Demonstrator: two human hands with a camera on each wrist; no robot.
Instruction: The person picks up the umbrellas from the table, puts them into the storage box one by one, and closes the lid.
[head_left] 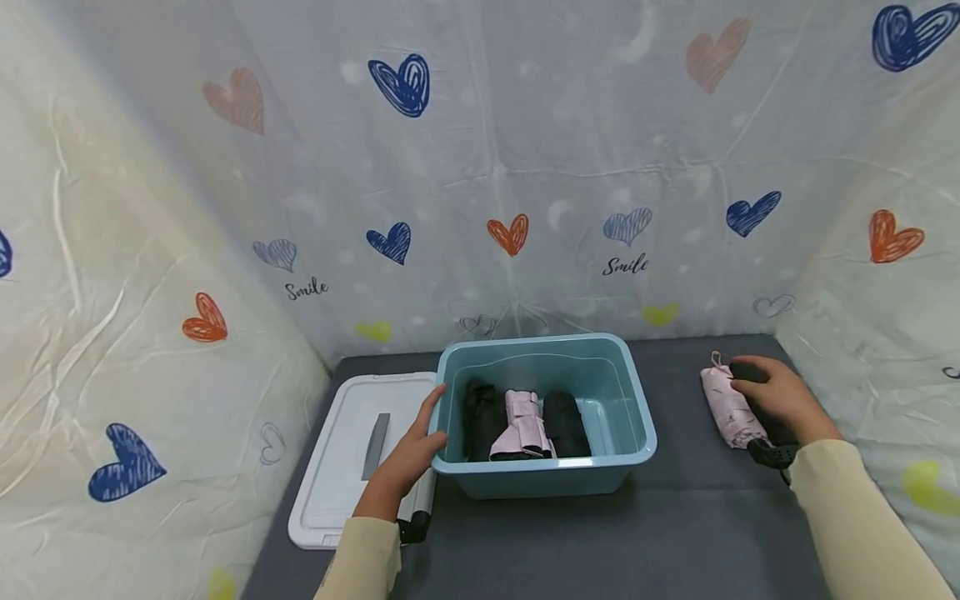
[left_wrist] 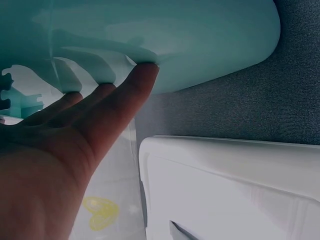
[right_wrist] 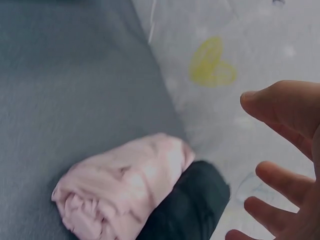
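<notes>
At the left side of a light-blue plastic bin point(head_left: 536, 482), my left hand point(head_left: 405, 458) touches the wall with extended fingertips, which the left wrist view shows pressed to its outside. Inside the bin lie a pink folded umbrella point(head_left: 522, 421) and two rolled black bundles, the left one point(head_left: 483, 425) and the right one point(head_left: 566, 425). My right hand point(head_left: 787, 400) reaches over a second pink folded umbrella point(head_left: 729, 404) and a black rolled bundle point(right_wrist: 192, 200) lying against it. Its thumb and fingers are spread apart, with a gap to both in the right wrist view.
A white lid point(head_left: 341, 467) with a grey handle point(head_left: 377, 446) lies left of the bin, partly under my left forearm. The dark grey table point(head_left: 637, 542) is bordered at the back and sides by a heart-printed curtain point(head_left: 450, 183).
</notes>
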